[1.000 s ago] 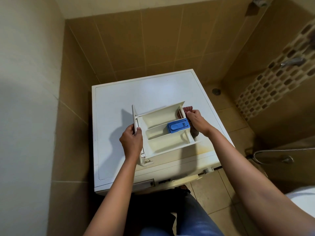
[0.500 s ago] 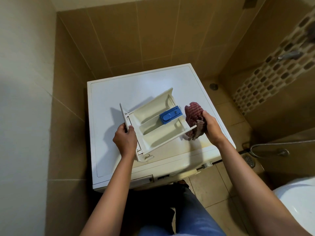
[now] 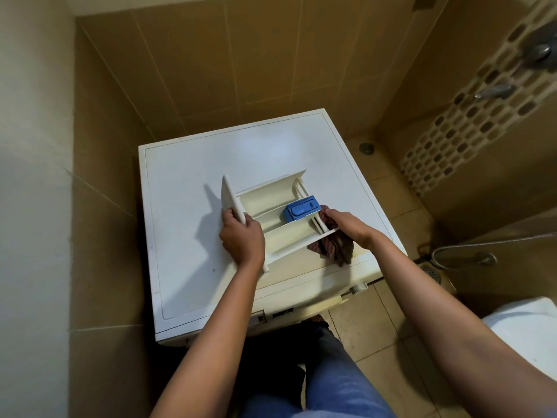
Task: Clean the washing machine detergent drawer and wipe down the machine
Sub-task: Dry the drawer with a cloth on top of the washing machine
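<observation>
The cream detergent drawer [image 3: 271, 203] is out of the machine and held above the white washing machine top [image 3: 187, 188]. A blue insert [image 3: 300, 209] sits in its right end. My left hand [image 3: 241, 236] grips the drawer's white front panel at the left. My right hand [image 3: 346, 226] holds a dark red checked cloth [image 3: 333, 245] against the drawer's right end; part of the cloth hangs below the drawer's rim.
The machine stands in a tiled corner, with a wall close on the left. A floor drain [image 3: 366, 148] lies beyond the machine. A spray hose [image 3: 464, 254] and a white toilet [image 3: 524, 330] are at the right. My jeans-clad legs [image 3: 325, 384] are below.
The cloth, clear of the drawer half a second ago, is now pressed against its right end. The drawer has tipped and turned a little in my left hand.
</observation>
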Tool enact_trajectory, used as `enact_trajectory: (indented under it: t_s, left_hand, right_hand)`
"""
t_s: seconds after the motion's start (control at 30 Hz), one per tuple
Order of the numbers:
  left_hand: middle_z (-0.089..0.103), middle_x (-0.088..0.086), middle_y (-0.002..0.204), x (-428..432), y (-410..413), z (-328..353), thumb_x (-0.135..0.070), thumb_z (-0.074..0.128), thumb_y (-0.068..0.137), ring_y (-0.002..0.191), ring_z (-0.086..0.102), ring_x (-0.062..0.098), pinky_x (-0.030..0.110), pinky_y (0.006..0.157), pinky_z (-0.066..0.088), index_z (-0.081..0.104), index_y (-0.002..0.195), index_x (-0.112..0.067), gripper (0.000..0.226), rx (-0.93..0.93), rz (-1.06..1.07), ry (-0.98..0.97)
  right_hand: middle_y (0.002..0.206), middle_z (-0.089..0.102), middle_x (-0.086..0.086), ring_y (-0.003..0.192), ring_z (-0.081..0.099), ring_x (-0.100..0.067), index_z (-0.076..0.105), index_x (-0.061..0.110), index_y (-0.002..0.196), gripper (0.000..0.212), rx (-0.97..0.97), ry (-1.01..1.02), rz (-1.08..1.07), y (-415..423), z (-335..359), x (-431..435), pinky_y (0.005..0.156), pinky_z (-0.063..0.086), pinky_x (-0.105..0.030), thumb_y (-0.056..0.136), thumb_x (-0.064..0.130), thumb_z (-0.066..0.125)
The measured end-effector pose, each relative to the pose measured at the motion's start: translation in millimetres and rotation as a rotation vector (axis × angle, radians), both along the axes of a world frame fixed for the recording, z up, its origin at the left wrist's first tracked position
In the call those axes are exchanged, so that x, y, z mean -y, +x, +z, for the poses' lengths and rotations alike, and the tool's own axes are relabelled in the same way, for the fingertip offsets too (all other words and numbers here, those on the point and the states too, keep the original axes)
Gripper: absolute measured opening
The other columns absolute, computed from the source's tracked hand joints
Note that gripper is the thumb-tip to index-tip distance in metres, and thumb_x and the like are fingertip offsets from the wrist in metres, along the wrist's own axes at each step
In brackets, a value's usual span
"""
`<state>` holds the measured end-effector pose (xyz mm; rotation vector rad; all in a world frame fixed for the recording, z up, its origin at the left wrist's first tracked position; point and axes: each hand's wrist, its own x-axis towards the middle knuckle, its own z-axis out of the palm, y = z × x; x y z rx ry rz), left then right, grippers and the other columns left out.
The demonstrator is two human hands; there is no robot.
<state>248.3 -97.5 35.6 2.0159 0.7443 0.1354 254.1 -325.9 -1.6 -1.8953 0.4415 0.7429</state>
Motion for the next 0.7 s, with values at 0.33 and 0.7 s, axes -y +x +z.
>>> enact_trajectory:
  t_s: [0.33, 0.7]
  left_hand:
    - [0.066, 0.017, 0.103, 2, 1, 1, -0.015, 0.049, 0.095, 0.095, 0.062, 0.037, 0.04, 0.079, 0.047, 0.054, 0.113, -0.002, 0.023, -0.026, -0.028, 0.054]
    - [0.065, 0.019, 0.104, 2, 1, 0, -0.014, 0.045, 0.097, 0.093, 0.062, 0.04, 0.043, 0.08, 0.049, 0.049, 0.113, -0.003, 0.02, -0.068, -0.083, 0.102]
  right_hand:
    - [0.08, 0.051, -0.009, 0.075, 0.046, -0.023, 0.052, 0.011, 0.079, 0.047, 0.016, -0.277, 0.172, 17, 6, 3, 0.07, 0.036, -0.033, 0.096, 0.051, 0.036]
    - [0.125, 0.057, -0.017, 0.118, 0.052, -0.031, 0.057, 0.007, 0.122, 0.059, -0.129, -0.188, 0.189, 23, 12, 4, 0.103, 0.037, -0.04, 0.096, 0.054, 0.034]
